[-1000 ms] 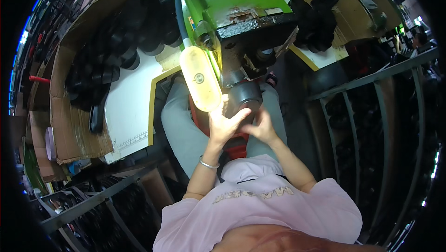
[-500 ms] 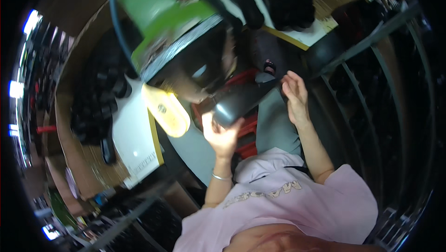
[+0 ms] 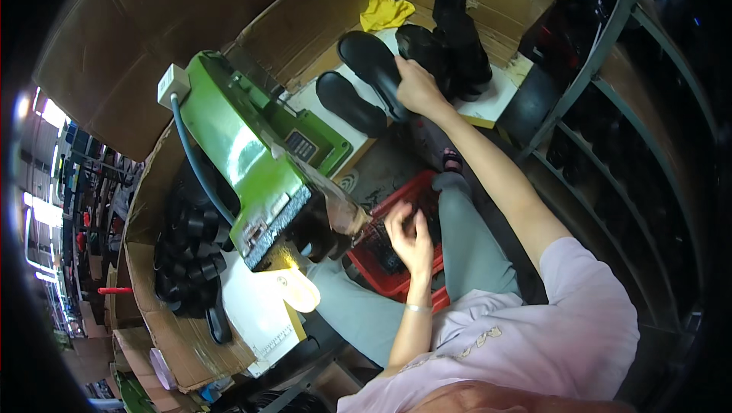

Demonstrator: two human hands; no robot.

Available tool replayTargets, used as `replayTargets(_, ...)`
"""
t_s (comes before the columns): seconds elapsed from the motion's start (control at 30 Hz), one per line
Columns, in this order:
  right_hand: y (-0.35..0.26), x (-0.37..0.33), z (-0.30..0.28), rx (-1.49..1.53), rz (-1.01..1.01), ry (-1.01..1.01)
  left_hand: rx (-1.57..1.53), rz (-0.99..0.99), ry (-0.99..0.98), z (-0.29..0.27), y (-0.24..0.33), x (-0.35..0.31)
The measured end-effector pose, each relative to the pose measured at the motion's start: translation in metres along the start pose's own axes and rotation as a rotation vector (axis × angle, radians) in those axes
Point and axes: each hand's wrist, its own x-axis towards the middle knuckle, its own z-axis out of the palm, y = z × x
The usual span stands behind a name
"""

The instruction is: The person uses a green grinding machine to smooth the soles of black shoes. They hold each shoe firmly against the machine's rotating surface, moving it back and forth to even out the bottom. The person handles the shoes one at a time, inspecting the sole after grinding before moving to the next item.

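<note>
The right hand (image 3: 418, 89) has reached a black shoe sole (image 3: 370, 62) on the white tabletop (image 3: 499, 94) beside the green press (image 3: 240, 150); whether its fingers close on it is hidden. The left hand (image 3: 410, 239), lately holding a black piece, now hangs loosely open, empty, near the red crate (image 3: 372, 277), so work seems between pieces.

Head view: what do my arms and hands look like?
Your left hand is ungloved, with a slim silvery bangle at the wrist. Your right hand is also ungloved, with no bangle visible. Your right sleeve is short and pale pink.
</note>
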Motion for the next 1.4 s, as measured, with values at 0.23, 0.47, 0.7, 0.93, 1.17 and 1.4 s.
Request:
replayTargets(0.23,0.048,0.085,0.058,-0.386,0.001,-0.330,0.262,-0.146,0.150,-0.156,-0.037,-0.005)
replayTargets(0.47,0.073,0.072,0.046,-0.460,0.052,-0.287,0.632,0.564,0.419,-0.239,0.065,0.146)
replayTargets(0.7,0.008,0.006,0.033,-0.318,-0.123,-0.235,1.352,0.687,0.296,-0.264,0.101,0.265)
replayTargets(0.93,0.036,-0.084,0.007,-0.184,-0.490,0.057,1.130,0.970,0.408,-0.285,0.134,0.246)
replayTargets(1.17,0.017,-0.243,0.059,0.835,0.189,-0.845,0.175,0.323,0.944,-0.270,0.121,-0.012)
replayTargets(1.4,-0.024,-0.309,0.099,1.801,0.423,-1.107,-0.661,-0.816,0.382,-0.233,0.046,-0.118)
